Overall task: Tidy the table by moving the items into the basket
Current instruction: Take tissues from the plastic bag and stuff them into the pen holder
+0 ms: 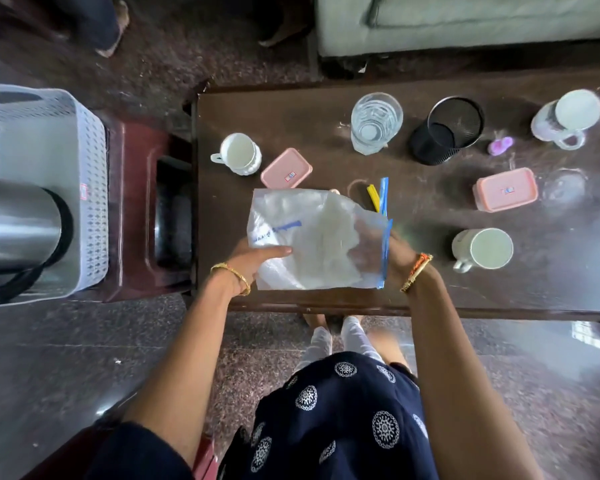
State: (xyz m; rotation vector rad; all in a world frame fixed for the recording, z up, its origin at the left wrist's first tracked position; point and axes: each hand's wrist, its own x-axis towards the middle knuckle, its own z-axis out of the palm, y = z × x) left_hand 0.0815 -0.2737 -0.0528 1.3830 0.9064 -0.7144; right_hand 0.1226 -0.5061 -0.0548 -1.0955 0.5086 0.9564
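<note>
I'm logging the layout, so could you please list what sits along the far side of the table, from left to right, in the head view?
White cup → pink lidded box → clear glass → black mesh pen holder → small purple item → lavender mug.

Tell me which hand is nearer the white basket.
Left. The left hand grips the plastic bag's edge on the side toward the white basket; the right hand holds the far edge.
</note>
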